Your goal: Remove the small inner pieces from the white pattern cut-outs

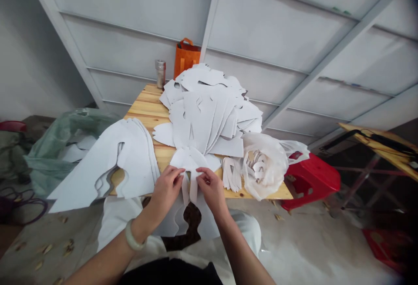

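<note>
Both hands meet at the table's front edge over a white cut-out sheet [205, 222] that hangs past the edge. My left hand [168, 185] pinches a small white strip-like piece [193, 189] at its left top; my right hand [210, 187] pinches it at the right. The piece has a narrow slot in its middle. Behind it spreads a big heap of white cut-out sheets [202, 119]. A stack of larger arch-shaped sheets [98, 159] lies to the left. Right of my right hand is a small stack of slotted pieces [231, 174].
A clear plastic bag [266, 163] with small pieces sits at the wooden table's [148, 106] right end. Behind stand a metal-topped bottle [160, 74] and an orange bag [187, 58]. A green bag [72, 124] is left, a red stool [313, 180] right.
</note>
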`<state>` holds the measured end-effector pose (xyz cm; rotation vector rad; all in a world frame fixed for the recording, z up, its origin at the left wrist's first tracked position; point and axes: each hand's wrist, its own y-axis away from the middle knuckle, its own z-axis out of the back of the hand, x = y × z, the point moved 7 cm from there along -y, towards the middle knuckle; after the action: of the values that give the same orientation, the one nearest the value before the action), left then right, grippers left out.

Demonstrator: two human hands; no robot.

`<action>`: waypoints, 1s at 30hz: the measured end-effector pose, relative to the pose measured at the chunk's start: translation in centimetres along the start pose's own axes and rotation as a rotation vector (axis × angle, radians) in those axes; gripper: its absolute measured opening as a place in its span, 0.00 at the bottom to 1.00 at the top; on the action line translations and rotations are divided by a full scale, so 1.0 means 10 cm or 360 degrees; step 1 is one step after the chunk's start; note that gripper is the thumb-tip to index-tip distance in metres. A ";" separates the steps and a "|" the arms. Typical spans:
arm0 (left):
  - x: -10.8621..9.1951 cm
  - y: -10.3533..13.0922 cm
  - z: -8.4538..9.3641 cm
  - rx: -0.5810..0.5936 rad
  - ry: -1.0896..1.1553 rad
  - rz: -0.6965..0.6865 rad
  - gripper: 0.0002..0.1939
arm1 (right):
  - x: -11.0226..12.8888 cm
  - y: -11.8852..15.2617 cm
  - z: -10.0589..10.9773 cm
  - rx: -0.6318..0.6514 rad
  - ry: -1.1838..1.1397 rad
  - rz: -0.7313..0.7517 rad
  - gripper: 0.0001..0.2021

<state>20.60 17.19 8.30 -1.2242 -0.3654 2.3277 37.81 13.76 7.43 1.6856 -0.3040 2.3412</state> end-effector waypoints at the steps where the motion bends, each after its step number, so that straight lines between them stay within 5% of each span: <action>1: 0.01 0.00 -0.01 0.0000 -0.0022 -0.0011 0.12 | -0.02 -0.01 -0.01 0.0009 -0.0003 -0.0015 0.16; 30: 0.10 0.02 -0.07 0.0103 -0.0099 0.0024 0.12 | -0.17 -0.04 -0.02 0.0013 0.0071 -0.0079 0.17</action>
<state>20.65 17.55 7.08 -1.1296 -0.3003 2.3759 38.29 14.04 5.75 1.6234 -0.2421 2.3435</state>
